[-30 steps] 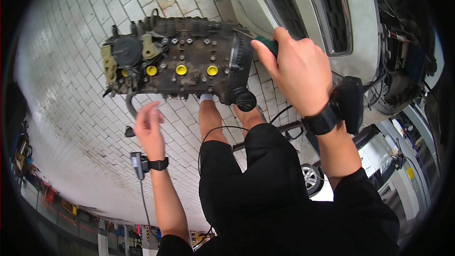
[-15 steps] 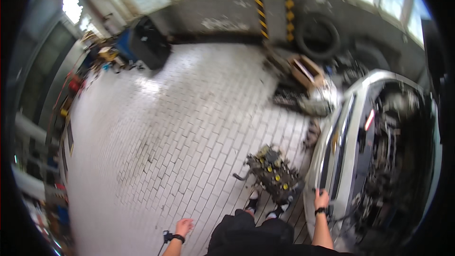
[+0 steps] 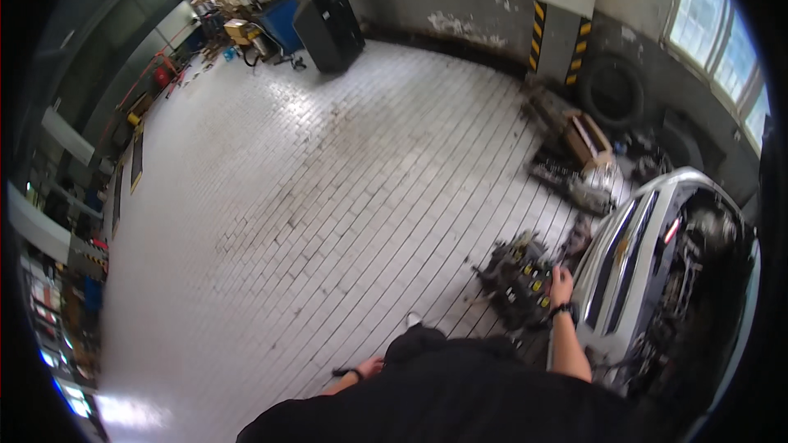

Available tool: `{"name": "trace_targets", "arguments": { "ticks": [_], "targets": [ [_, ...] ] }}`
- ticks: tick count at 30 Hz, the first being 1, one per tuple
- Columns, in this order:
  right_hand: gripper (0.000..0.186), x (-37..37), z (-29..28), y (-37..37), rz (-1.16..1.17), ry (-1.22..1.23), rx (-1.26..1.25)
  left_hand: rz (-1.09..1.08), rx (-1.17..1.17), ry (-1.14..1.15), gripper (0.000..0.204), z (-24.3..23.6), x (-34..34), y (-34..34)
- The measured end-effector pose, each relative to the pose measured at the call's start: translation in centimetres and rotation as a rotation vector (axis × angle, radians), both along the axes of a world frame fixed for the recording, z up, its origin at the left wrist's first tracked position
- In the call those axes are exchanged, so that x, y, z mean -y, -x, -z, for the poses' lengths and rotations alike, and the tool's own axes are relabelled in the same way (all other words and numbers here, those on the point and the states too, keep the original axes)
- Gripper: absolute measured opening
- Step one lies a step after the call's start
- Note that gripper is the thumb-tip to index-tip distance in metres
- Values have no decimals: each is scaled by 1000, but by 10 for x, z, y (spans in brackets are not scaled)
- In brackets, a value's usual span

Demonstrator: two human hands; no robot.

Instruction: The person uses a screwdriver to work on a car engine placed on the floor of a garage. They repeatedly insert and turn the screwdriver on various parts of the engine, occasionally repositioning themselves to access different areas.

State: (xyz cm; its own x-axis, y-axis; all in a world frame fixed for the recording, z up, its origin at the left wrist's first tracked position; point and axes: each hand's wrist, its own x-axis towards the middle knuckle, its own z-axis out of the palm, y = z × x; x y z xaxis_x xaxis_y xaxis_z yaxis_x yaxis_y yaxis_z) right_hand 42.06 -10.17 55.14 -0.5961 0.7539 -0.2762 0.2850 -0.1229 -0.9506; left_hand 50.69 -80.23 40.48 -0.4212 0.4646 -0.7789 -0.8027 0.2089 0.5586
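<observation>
My right hand (image 3: 561, 285) reaches forward over the near side of a grimy engine (image 3: 517, 275) with yellow parts, which lies on the floor. Its fingers are curled closed, and whatever they may hold is too small to make out. Just right of that hand is the silver front end of a car (image 3: 603, 279), its engine bay uncovered. My left hand (image 3: 371, 367) hangs low beside my dark clothing, away from the engine. Its fingers look loose and empty, though partly hidden against the cloth. Both wrists wear dark bands.
Beyond the engine, a cardboard box (image 3: 587, 139) and greasy car parts (image 3: 566, 184) lie by the wall. A tyre (image 3: 611, 90) leans there, near a pillar with black-and-yellow stripes (image 3: 537, 37). A tall dark cabinet (image 3: 328, 25) stands at the far left on the pale tiled floor (image 3: 328, 172).
My view has turned left, and the engine and car appear farther right. My right hand has gone from beside the car's front to over the engine. My left hand has come closer to my body.
</observation>
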Motion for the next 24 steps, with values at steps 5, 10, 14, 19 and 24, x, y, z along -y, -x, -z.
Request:
{"name": "trace_targets", "arguments": {
  "ticks": [5, 10, 14, 19, 24],
  "targets": [
    [34, 132, -53, 76, -30, 86, 21, 556, 145, 337, 29, -32, 106, 46],
    [30, 220, -110, 103, -60, 153, -36, 315, 256, 461, 30, -63, 212, 53],
    [32, 232, -110, 111, 35, 206, -70, 117, 184, 544, 30, -82, 256, 103],
    [32, 231, -110, 176, 176, 317, -106, 28, 124, 522, 31, -80, 252, 170],
    [33, 263, -126, 267, 135, 392, -200, 105, 86, 480, 32, -79, 234, 222]
  ]
}}
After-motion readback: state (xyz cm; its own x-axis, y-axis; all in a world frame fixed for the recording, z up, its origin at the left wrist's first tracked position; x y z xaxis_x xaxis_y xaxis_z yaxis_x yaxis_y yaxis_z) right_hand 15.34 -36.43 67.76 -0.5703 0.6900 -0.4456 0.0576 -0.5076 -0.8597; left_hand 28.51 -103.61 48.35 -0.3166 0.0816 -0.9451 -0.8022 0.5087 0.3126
